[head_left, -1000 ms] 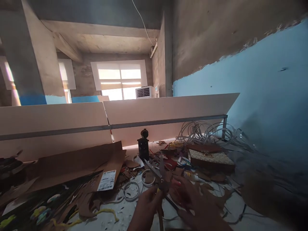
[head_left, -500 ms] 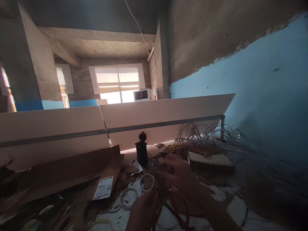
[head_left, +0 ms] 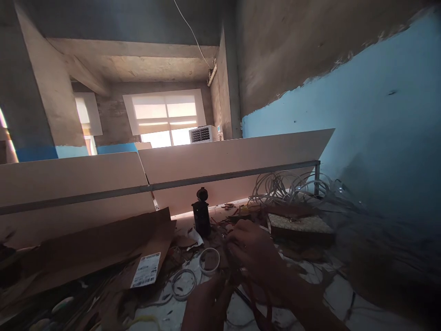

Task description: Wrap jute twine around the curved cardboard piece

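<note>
Low in the middle of the view my left hand is closed, thumb and fingers pressed together. My right hand is just beyond it to the right, fingers bent in a pinch. Between and below the hands hang dark reddish strands, perhaps wires or a strap; the dim light hides what each hand grips. Two tape-like rings lie by my left hand: a pale upright-looking ring and a flatter grey ring. Behind them stands a black cylinder with a raised round lid.
Cardboard with a white label covers the left side. A patterned bag and coiled clear tubing lie at right. Scraps litter the tabletop. A white partition with a metal rail rises behind.
My right hand's fingers have curled downward and closer together. The left hand stays almost in place, slightly turned. The whole view has shifted a little.
</note>
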A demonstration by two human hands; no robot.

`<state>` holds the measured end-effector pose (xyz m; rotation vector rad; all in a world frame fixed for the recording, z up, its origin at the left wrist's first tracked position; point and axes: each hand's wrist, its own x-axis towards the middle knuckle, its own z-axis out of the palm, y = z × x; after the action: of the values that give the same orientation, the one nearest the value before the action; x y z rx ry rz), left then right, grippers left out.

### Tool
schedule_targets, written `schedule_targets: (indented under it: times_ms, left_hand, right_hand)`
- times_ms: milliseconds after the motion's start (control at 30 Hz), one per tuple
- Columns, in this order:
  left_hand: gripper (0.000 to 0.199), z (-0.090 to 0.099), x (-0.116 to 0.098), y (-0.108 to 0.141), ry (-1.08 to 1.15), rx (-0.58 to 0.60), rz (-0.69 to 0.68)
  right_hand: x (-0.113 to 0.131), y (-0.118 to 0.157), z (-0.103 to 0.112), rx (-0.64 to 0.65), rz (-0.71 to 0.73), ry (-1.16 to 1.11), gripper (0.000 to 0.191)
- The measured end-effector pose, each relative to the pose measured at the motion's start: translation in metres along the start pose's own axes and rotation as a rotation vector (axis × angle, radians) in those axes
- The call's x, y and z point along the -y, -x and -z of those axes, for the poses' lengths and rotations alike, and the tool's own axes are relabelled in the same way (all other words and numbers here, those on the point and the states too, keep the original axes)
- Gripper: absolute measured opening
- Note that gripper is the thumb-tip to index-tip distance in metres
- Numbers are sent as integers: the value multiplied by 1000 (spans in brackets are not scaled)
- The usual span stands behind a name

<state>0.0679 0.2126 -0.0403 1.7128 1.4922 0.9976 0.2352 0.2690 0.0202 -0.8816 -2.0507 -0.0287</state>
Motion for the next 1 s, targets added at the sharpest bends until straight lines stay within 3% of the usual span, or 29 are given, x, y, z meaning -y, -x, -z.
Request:
schedule_targets:
  times_ms: [167,267,567,733,1000]
  left_hand:
    - [26,-1,2,-1,45,-4,0]
    - [26,-2,4,-2,34,0,-4]
    - [34,-6,7,-4,-177,46,-47]
    - [39,-6,7,-5,-177,69,-32]
    - [41,5,-5,-12,-226,49,19]
  right_hand:
    - [1,-1,9,-51,-38,-46,16]
    - [0,0,14,-8,-81,-64,20]
    - [-7,9,10,-28,-198,-132,17]
    - [-1,-4,14,6,-209,-143,16]
    - [-2,-21,2,51,-282,-278,18]
